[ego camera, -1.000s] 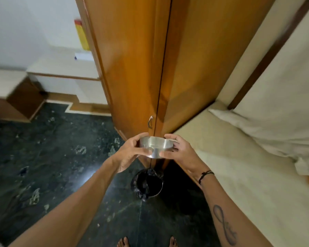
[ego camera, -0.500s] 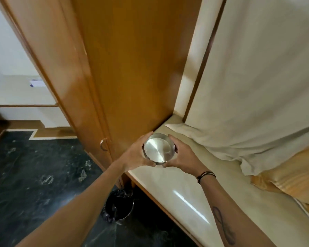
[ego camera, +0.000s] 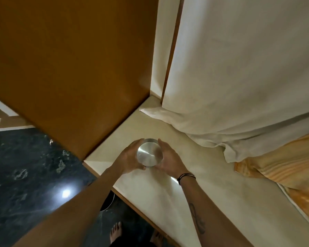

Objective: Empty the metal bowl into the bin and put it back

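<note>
Wood fills the upper left: a tall brown cabinet side [ego camera: 70, 68] rising from the back left edge of a pale ledge [ego camera: 168, 202]. White curtain cloth [ego camera: 239, 68] hangs over the upper right, its lower hem pooled on the back of the ledge, and an orange striped cloth [ego camera: 284, 172] lies on the ledge at the right. Dark green marbled floor [ego camera: 25, 166] spreads at the lower left, with a bright light reflection on it. The ledge's front edge runs diagonally from its left corner down toward the bottom of the view; the stretch of ledge between the cabinet, the curtain hem and that edge is bare. Below the edge, the curved rim of the bin [ego camera: 108, 205] shows, mostly hidden behind the left forearm. Bare toes stand on the floor at the bottom.

Close to the ledge's left corner sits the metal bowl [ego camera: 149, 155], round, with its flat shiny face tilted toward the camera; whether it rests on the ledge or hangs just above it cannot be told. The left hand [ego camera: 130, 159] and right hand [ego camera: 169, 159] cup it from opposite sides, fingers curled around its wall. A black band circles the right wrist
</note>
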Motion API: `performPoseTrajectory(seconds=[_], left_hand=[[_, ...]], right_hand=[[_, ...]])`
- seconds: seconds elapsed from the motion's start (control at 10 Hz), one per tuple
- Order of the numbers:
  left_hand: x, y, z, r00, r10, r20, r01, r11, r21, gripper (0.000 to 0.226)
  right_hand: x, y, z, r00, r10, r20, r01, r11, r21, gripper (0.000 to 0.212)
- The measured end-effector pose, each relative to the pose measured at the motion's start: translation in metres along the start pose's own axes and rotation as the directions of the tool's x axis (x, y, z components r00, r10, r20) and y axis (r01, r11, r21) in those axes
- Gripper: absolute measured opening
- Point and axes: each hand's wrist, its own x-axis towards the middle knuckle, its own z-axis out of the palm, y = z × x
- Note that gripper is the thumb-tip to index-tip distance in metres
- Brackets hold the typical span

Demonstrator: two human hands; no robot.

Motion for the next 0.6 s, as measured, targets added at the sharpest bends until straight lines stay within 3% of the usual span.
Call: performPoseTrajectory(seconds=[0.2, 0.3, 0.5, 0.6], left_hand=[[0.030, -0.052, 0.033, 1.000, 0.008, 0.027, -0.009, 0.999, 0.036, 0.122], [0.035, -0.065, 0.037, 0.999, 0.021, 0.026, -0.022, 0.999, 0.043, 0.123], [0.025, -0.055, 0.021, 0.987, 0.124, 0.104, -0.142, 0.970, 0.198, 0.136], [0.016, -0.047, 0.006, 0.986, 0.155, 0.059, -0.166, 0.926, 0.339, 0.144]], right_hand=[[0.016, 0.035, 0.041, 0.998, 0.063, -0.023, -0.064, 0.998, -0.030, 0.102], [0.022, 0.043, 0.050, 0.997, 0.065, -0.035, -0.067, 0.996, -0.057, 0.110], [0.016, 0.028, 0.038, 1.000, 0.013, 0.006, -0.012, 0.983, -0.184, 0.113], [0.009, 0.014, 0.026, 0.999, -0.030, -0.011, 0.026, 0.962, -0.272, 0.118]])
